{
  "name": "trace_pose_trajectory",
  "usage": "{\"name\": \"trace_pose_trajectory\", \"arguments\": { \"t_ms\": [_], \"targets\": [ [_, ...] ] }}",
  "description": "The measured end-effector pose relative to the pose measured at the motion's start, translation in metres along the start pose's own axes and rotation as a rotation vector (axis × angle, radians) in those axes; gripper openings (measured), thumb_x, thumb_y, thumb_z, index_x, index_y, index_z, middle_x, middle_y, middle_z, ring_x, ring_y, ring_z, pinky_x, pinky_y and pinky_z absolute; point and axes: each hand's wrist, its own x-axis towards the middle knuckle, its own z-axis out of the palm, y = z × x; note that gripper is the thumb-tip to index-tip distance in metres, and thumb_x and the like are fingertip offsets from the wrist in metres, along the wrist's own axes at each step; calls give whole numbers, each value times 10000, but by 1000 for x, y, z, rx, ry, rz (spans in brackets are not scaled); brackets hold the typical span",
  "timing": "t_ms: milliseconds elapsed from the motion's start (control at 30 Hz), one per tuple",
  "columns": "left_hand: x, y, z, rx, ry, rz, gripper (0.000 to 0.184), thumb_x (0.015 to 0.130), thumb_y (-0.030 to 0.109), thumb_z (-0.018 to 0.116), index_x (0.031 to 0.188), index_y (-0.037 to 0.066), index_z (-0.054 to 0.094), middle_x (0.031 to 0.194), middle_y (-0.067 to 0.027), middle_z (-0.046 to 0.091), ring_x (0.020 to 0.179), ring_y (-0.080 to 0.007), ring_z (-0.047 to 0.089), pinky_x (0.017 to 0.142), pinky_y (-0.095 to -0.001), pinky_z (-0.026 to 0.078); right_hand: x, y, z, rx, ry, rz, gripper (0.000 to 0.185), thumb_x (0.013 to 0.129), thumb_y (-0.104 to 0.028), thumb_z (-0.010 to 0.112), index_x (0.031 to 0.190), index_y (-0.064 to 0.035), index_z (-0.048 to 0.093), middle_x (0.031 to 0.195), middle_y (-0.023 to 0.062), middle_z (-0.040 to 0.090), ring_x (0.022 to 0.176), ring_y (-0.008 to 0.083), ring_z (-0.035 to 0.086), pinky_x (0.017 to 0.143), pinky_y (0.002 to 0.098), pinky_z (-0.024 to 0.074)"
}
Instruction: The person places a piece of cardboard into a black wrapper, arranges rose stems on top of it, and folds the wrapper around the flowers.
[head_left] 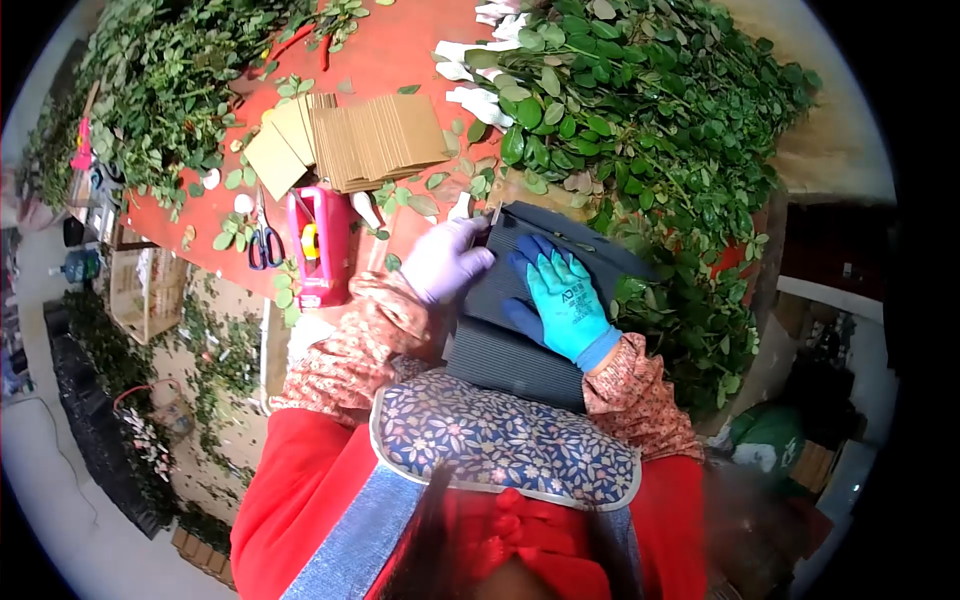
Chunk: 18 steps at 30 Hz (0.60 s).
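My left hand, in a lilac glove, is at the left edge of a black corrugated sheet. Its thumb and fingers are closed on that edge, with some fingertips hard to make out. My right hand, in a teal and dark blue glove, lies flat on the sheet with its fingers stretched out. The sheet's lower part bends down toward my lap, by the flowered apron. Beyond my right fingers, the sheet's far part slopes toward the leafy stems.
Leafy stems with white-wrapped ends pile at the right; more greenery lies at the left. Brown cards, a pink tape dispenser and scissors rest on the red table. A crate stands lower left.
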Motion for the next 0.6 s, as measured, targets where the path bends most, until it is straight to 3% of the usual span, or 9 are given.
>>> {"name": "trace_pose_trajectory", "arguments": {
  "t_ms": [33, 67, 100, 200, 333, 400, 533, 567, 600],
  "targets": [
    [10, -23, -10, -90, 89, -111, 417, 822, 275, 722, 1144, 23, 636, 997, -178, 661, 952, -330, 659, 871, -399, 514, 0, -1, -1, 8, -9, 6, 600, 907, -389, 593, 1368, -18, 489, 1498, 183, 403, 1387, 340, 377, 1138, 470, 273],
    [19, -22, -32, -50, 207, -153, 406, 819, 312, 735, 1081, 16, 639, 1009, -182, 646, 953, -332, 642, 835, -406, 506, -1, -1, 1, 13, 10, 13, 600, 907, -389, 593, 1368, -18, 489, 1498, 183, 403, 1387, 340, 377, 1138, 470, 273],
    [35, -38, -46, 256, 483, -10, 446, 797, 364, 758, 1013, -6, 632, 985, -183, 633, 944, -333, 630, 804, -406, 501, -2, -1, 3, 17, 1, 19, 597, 908, -385, 590, 1370, -21, 488, 1499, 182, 401, 1387, 340, 376, 1137, 471, 274],
    [97, -51, -81, 545, 760, -256, 730, 700, 550, 802, 1125, 9, 557, 1061, -170, 608, 997, -329, 631, 817, -439, 526, -4, 0, 1, 16, 19, 10, 603, 891, -373, 598, 1365, -17, 487, 1501, 177, 395, 1380, 343, 381, 1133, 480, 277],
    [138, -74, -102, 642, 497, -522, 855, 621, 532, 858, 1185, -9, 510, 1112, -211, 644, 1072, -349, 633, 886, -435, 525, -2, 4, 9, 15, 103, -36, 594, 833, -334, 669, 1308, -9, 522, 1433, 198, 436, 1344, 365, 400, 1103, 485, 319],
    [141, -91, -113, 516, 487, -561, 731, 636, 377, 846, 1172, -2, 525, 1032, -212, 689, 986, -352, 674, 868, -433, 531, -1, 4, 7, 39, 89, -43, 600, 831, -338, 671, 1314, -14, 522, 1445, 195, 425, 1348, 362, 396, 1105, 487, 315],
    [124, -137, -138, 345, 491, -440, 573, 673, 303, 835, 1090, -22, 614, 1019, -212, 701, 955, -326, 691, 849, -401, 534, -2, 9, 5, 35, 49, -48, 615, 868, -356, 620, 1377, -39, 482, 1484, 172, 404, 1376, 335, 378, 1104, 470, 314],
    [105, -105, -143, 312, 451, -435, 465, 713, 246, 819, 1060, -16, 653, 982, -186, 706, 912, -266, 696, 798, -381, 536, -4, 11, 7, 71, 77, -57, 614, 867, -353, 623, 1375, -37, 484, 1479, 169, 412, 1371, 330, 387, 1101, 467, 321],
    [102, -145, -145, -95, 437, -350, 395, 787, 181, 772, 1102, -15, 639, 966, -141, 706, 868, -213, 681, 741, -357, 534, -5, 16, 7, 103, 106, -66, 613, 866, -350, 627, 1373, -35, 487, 1474, 167, 420, 1365, 325, 396, 1099, 464, 328]
  ]
}}
